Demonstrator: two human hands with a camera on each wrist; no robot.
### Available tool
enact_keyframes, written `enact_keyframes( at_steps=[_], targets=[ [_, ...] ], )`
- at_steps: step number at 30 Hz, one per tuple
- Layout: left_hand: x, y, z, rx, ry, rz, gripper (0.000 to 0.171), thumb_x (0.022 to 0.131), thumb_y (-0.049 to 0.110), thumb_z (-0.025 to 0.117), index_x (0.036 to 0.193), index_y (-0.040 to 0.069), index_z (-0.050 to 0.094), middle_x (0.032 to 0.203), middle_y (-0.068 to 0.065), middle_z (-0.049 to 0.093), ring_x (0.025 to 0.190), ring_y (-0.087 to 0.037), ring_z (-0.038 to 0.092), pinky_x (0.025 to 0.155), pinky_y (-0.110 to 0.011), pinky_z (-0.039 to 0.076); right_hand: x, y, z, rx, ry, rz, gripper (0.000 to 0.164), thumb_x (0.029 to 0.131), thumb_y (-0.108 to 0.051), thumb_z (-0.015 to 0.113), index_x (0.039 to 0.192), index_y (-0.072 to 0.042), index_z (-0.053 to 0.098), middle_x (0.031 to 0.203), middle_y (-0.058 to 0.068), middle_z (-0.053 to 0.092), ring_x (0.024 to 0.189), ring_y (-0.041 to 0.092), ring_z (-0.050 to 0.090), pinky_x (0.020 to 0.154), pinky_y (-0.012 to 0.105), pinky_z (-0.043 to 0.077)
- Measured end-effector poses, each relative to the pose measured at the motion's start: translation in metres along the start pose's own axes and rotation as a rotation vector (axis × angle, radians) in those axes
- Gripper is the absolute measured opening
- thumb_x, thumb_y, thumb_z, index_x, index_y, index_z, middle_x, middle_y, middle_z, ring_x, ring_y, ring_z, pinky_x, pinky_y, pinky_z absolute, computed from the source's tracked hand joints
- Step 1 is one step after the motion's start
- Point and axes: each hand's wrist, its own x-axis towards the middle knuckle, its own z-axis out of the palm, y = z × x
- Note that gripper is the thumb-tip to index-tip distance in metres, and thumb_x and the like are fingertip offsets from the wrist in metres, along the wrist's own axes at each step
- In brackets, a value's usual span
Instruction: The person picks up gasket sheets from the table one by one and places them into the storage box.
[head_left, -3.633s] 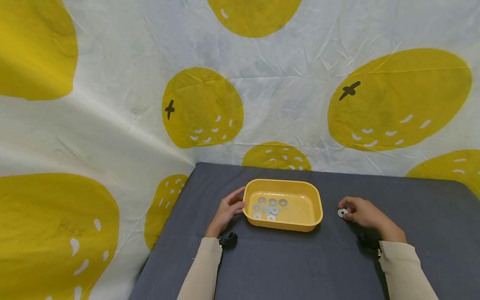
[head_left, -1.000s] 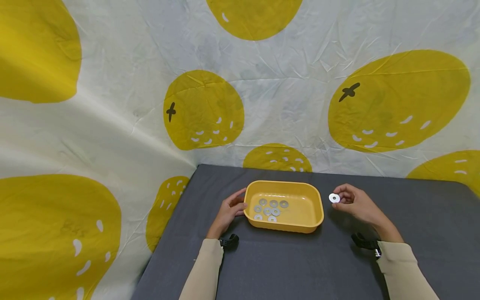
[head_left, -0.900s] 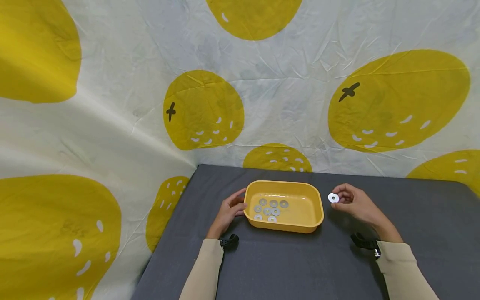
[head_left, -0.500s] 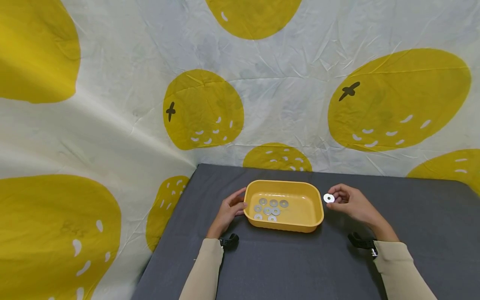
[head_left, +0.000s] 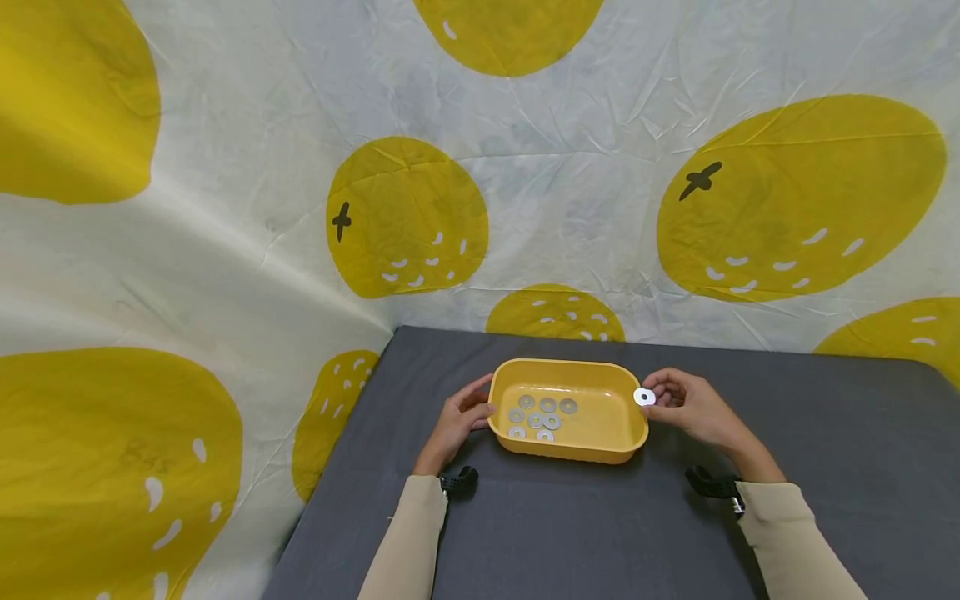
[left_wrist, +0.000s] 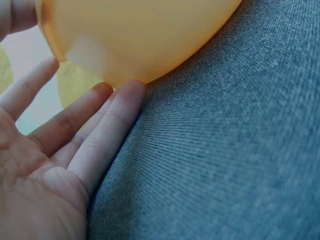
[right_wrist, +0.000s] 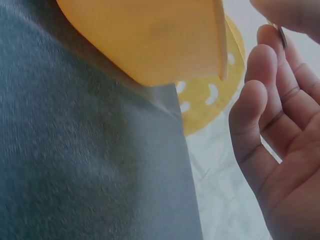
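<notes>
A yellow tray (head_left: 600, 421) sits on the dark cloth, with several flat metal washers (head_left: 548, 405) lying in its left half. My left hand (head_left: 452, 425) rests against the tray's left end, its thumb at the rim. In the left wrist view its fingers (left_wrist: 100, 145) reach out fairly straight, tips touching the outer wall. My right hand (head_left: 693, 410) pinches one washer (head_left: 644, 397) between thumb and fingertips, its face overlapping the right rim in the head view. That washer appears edge-on as a thin dark sliver in the right wrist view, where the other fingers (right_wrist: 250, 107) are loosely bent.
A dark grey cloth (head_left: 570, 533) covers the table. Behind and to the left hangs a white sheet (head_left: 570, 192) printed with yellow fruit shapes. Black straps (head_left: 712, 483) circle both wrists.
My right hand has lifted the washer off the cloth and carried it left to the tray's right rim. The left hand and tray stay in place.
</notes>
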Motion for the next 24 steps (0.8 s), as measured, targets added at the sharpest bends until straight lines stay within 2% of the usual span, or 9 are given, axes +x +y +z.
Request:
enact_keyframes(
  at_steps=[12, 24],
  targets=[
    [0.000, -0.001, 0.000, 0.010, 0.015, -0.012, 0.055, 0.096, 0.020, 0.070, 0.146, 0.038, 0.055, 0.137, -0.012, 0.064, 0.118, -0.027, 0.068, 0.091, -0.034, 0.061, 0.002, -0.006, 0.016, 0.027, -0.005, -0.055, 0.035, 0.089, -0.010, 0.080, 0.116, 0.004, 0.062, 0.092, 0.012, 0.062, 0.074, 0.011, 0.059, 0.062, 0.024, 0.052],
    [0.002, -0.002, -0.001, 0.005, 0.008, -0.009, 0.054, 0.098, 0.017, 0.068, 0.147, 0.036, 0.055, 0.139, -0.012, 0.064, 0.116, -0.026, 0.069, 0.090, -0.034, 0.062, 0.005, -0.013, 0.030, 0.019, -0.025, -0.110, 0.030, 0.089, -0.008, 0.078, 0.114, 0.001, 0.063, 0.093, 0.011, 0.061, 0.075, 0.011, 0.057, 0.061, 0.025, 0.050]
  ],
)
